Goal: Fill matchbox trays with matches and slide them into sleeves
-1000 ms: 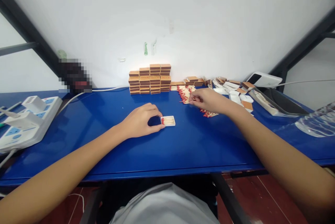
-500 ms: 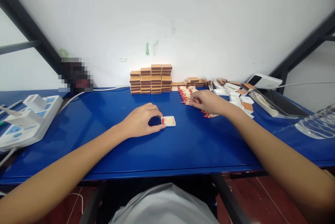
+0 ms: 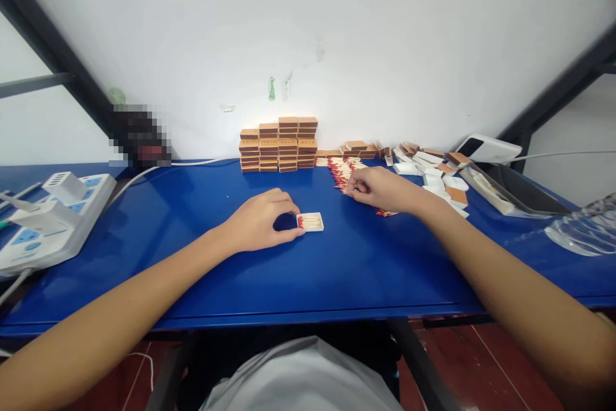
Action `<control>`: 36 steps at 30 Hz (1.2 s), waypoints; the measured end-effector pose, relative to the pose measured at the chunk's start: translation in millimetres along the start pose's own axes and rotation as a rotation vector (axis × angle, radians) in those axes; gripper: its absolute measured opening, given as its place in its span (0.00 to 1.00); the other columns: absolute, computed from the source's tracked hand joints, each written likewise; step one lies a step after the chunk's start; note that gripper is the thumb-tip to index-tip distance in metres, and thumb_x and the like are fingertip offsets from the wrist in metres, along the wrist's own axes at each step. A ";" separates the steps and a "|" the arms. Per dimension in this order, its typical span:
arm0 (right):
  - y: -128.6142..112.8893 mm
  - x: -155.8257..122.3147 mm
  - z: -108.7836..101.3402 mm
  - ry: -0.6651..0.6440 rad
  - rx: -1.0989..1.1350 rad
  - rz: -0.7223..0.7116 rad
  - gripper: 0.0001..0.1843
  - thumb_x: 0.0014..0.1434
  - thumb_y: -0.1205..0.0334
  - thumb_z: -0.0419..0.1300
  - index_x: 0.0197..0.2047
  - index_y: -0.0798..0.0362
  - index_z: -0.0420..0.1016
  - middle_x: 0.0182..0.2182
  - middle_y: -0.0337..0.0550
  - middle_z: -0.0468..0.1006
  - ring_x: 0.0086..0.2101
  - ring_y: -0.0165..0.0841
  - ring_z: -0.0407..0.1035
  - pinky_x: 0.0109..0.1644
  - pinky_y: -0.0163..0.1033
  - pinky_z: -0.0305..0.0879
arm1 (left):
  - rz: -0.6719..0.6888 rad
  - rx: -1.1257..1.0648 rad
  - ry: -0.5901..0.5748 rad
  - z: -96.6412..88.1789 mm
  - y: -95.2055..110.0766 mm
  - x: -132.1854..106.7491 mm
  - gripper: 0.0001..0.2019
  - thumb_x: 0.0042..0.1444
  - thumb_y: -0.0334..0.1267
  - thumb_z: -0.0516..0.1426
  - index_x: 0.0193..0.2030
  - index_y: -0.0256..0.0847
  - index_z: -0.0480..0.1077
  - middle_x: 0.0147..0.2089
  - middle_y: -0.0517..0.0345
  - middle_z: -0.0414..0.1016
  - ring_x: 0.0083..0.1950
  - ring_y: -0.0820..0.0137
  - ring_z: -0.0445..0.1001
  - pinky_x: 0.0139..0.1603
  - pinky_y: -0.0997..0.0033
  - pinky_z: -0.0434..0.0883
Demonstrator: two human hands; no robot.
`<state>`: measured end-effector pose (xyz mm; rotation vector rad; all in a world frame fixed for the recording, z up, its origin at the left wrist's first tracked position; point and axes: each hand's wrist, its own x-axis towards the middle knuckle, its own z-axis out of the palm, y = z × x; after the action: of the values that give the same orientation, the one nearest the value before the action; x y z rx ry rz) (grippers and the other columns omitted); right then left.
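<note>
My left hand [image 3: 260, 222] rests on the blue table [image 3: 192, 270], its thumb and fingers pinching the left end of a small open matchbox tray [image 3: 310, 222] with red-tipped matches in it. My right hand [image 3: 380, 188] lies on a loose pile of red-tipped matches [image 3: 342, 170] to the right, fingers pinched together on a few matches. Behind, against the white wall, stands a stack of closed brown matchboxes [image 3: 279, 143].
Empty white trays and brown sleeves [image 3: 433, 170] lie scattered at the back right. A phone on a tray [image 3: 510, 188] and a white power bank [image 3: 488, 148] sit far right, with clear plastic [image 3: 582, 228] beside them. A white power strip [image 3: 48, 218] lies at the left.
My right hand has shifted slightly left and closer over the match pile, still pinching. My left hand and the tray have stayed put.
</note>
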<state>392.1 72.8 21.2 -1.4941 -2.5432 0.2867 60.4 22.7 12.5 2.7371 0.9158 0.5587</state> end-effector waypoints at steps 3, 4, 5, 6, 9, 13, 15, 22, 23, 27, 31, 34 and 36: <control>-1.2 0.4 0.2 -0.006 -0.026 0.015 0.07 0.66 0.60 0.58 0.37 0.51 0.75 0.31 0.44 0.79 0.31 0.35 0.69 0.36 0.39 0.57 | 0.000 -0.001 0.002 0.0 -0.2 0.1 0.12 0.68 0.47 0.65 0.52 0.42 0.80 0.49 0.52 0.82 0.51 0.60 0.77 0.52 0.59 0.75; -1.7 0.4 -0.2 -0.007 -0.028 0.025 0.06 0.66 0.61 0.59 0.37 0.52 0.75 0.31 0.44 0.79 0.31 0.35 0.70 0.36 0.39 0.57 | 0.001 0.000 0.002 0.0 -0.2 0.1 0.12 0.67 0.47 0.65 0.51 0.42 0.80 0.49 0.52 0.82 0.51 0.59 0.77 0.52 0.59 0.75; -2.4 0.3 -0.9 -0.011 -0.026 0.036 0.06 0.66 0.61 0.59 0.38 0.52 0.75 0.32 0.45 0.80 0.31 0.35 0.70 0.36 0.38 0.57 | 0.001 0.001 -0.001 0.0 -0.3 0.3 0.12 0.67 0.47 0.65 0.51 0.42 0.80 0.49 0.52 0.82 0.51 0.59 0.77 0.52 0.59 0.75; -3.1 0.1 -1.7 -0.020 -0.020 0.047 0.06 0.66 0.63 0.59 0.38 0.52 0.76 0.32 0.45 0.80 0.31 0.35 0.71 0.36 0.38 0.57 | 0.002 0.003 -0.003 0.0 -0.4 0.4 0.12 0.68 0.47 0.65 0.51 0.42 0.80 0.49 0.52 0.82 0.51 0.60 0.77 0.52 0.59 0.75; -5.3 -0.5 -4.0 -0.040 -0.003 0.063 0.06 0.65 0.65 0.59 0.40 0.53 0.78 0.33 0.45 0.82 0.32 0.35 0.72 0.37 0.38 0.58 | -0.002 0.007 -0.005 0.3 -0.8 0.6 0.12 0.68 0.47 0.65 0.51 0.42 0.80 0.49 0.52 0.82 0.51 0.60 0.77 0.52 0.59 0.75; -5.0 -0.4 -4.2 -0.051 -0.003 0.065 0.07 0.66 0.65 0.58 0.40 0.53 0.79 0.33 0.45 0.82 0.32 0.36 0.72 0.37 0.38 0.59 | 0.001 0.009 -0.002 0.7 -1.4 0.3 0.12 0.68 0.47 0.65 0.51 0.42 0.80 0.49 0.52 0.82 0.51 0.60 0.77 0.51 0.59 0.75; -3.0 0.0 -3.1 -0.051 -0.006 0.063 0.07 0.66 0.64 0.59 0.40 0.52 0.79 0.33 0.45 0.82 0.32 0.36 0.72 0.37 0.38 0.58 | 0.005 0.010 0.001 0.6 -1.8 0.2 0.12 0.68 0.47 0.65 0.51 0.43 0.80 0.49 0.51 0.82 0.51 0.59 0.77 0.51 0.59 0.75; -9.7 -1.3 -1.3 0.014 0.051 -0.023 0.12 0.68 0.56 0.59 0.34 0.51 0.74 0.26 0.41 0.76 0.28 0.34 0.65 0.35 0.39 0.55 | -0.003 0.010 0.002 -0.2 0.2 1.1 0.12 0.67 0.47 0.65 0.50 0.43 0.80 0.49 0.52 0.82 0.51 0.60 0.77 0.51 0.58 0.75; -15.8 -2.4 -1.4 0.034 0.087 -0.051 0.13 0.69 0.54 0.59 0.34 0.51 0.74 0.25 0.40 0.74 0.27 0.33 0.64 0.35 0.39 0.55 | -0.006 0.008 0.006 -0.1 1.0 1.1 0.12 0.67 0.47 0.65 0.50 0.43 0.80 0.48 0.53 0.82 0.51 0.60 0.78 0.51 0.58 0.75; -51.3 -9.4 0.6 0.064 0.202 -0.167 0.13 0.70 0.53 0.59 0.39 0.51 0.77 0.26 0.37 0.72 0.27 0.32 0.63 0.35 0.38 0.54 | -0.009 -0.004 0.029 1.3 3.3 1.3 0.12 0.66 0.47 0.66 0.50 0.43 0.80 0.47 0.53 0.82 0.50 0.60 0.78 0.51 0.59 0.75; -81.5 -14.4 8.9 0.038 0.198 -0.239 0.09 0.70 0.58 0.59 0.40 0.52 0.77 0.29 0.39 0.74 0.30 0.32 0.65 0.36 0.38 0.55 | 0.003 -0.007 0.047 3.4 3.0 2.1 0.12 0.67 0.47 0.66 0.48 0.42 0.79 0.47 0.53 0.83 0.49 0.60 0.77 0.51 0.58 0.75; -89.7 -14.4 16.1 0.055 0.138 -0.254 0.07 0.70 0.63 0.59 0.39 0.52 0.76 0.31 0.41 0.76 0.33 0.33 0.67 0.37 0.38 0.56 | 0.009 -0.006 0.055 4.2 2.5 2.8 0.12 0.67 0.48 0.65 0.46 0.41 0.78 0.46 0.53 0.83 0.49 0.60 0.78 0.51 0.58 0.75; -90.6 -13.5 19.4 0.069 0.096 -0.250 0.06 0.69 0.64 0.59 0.39 0.52 0.75 0.32 0.42 0.77 0.33 0.34 0.68 0.38 0.39 0.56 | 0.012 -0.008 0.057 4.3 2.6 3.1 0.12 0.67 0.48 0.65 0.46 0.41 0.78 0.46 0.53 0.82 0.49 0.60 0.78 0.50 0.58 0.75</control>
<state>317.5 16.3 24.7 -1.1180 -2.5851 0.3105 65.8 22.2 10.3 2.7345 0.9086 0.6446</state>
